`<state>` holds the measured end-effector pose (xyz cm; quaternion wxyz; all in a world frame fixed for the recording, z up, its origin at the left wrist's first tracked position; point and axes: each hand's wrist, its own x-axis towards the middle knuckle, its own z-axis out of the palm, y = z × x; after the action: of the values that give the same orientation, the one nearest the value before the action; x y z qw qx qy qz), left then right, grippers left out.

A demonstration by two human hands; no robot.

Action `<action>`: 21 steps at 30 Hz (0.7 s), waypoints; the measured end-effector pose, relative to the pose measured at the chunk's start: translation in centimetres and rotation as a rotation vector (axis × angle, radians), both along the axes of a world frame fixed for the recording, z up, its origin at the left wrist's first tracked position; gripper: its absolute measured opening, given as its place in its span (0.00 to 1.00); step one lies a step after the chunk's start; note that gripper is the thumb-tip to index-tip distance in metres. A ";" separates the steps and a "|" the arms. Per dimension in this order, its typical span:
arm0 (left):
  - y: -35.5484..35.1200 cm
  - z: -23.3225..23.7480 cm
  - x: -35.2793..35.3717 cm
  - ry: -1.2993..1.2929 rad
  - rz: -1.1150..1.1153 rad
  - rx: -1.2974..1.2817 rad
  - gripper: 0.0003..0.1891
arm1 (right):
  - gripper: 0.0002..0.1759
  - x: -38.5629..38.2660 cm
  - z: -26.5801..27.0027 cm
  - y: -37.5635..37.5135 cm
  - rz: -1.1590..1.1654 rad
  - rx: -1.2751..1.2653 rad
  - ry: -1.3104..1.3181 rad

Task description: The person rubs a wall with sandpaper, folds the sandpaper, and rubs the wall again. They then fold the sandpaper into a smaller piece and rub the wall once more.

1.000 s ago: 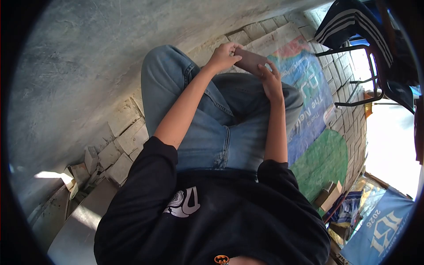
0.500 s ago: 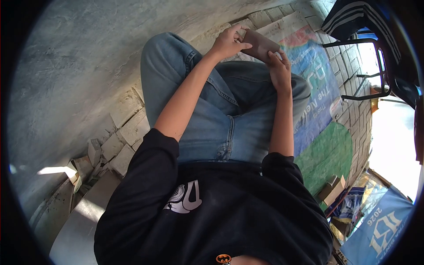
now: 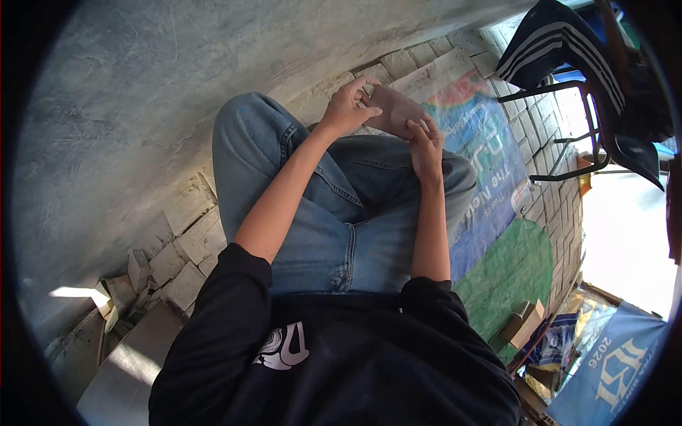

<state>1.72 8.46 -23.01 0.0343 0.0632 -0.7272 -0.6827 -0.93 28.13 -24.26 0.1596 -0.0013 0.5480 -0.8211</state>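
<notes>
A flat brown rectangular piece (image 3: 395, 112) is held up above my crossed legs in blue jeans (image 3: 320, 206). My left hand (image 3: 349, 108) grips its left end, with the thumb on the near face and the fingers behind the upper corner. At the right end, my right hand (image 3: 427, 142) pinches the lower corner, thumb on the face. What the piece is made of cannot be made out.
A printed banner (image 3: 490, 163) lies on the paved floor to the right. Beyond it stands a black-framed chair (image 3: 600, 135) with dark striped cloth on it. A grey wall (image 3: 128, 106) runs along the left. A small cardboard box (image 3: 524, 325) sits at lower right.
The whole view has shifted, so my hands, legs and surroundings appear lower and slightly further left. Both hands keep hold of the brown piece, which looks much the same.
</notes>
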 end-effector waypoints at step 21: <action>0.0 -0.3 -0.1 0.080 -0.071 0.114 0.14 | 0.07 -0.2 -0.7 0.8 0.046 -0.067 0.034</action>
<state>1.58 8.51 -23.27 0.0357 0.0118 -0.6870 -0.7256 -1.11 28.91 -24.98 0.1690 -0.0333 0.5225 -0.8351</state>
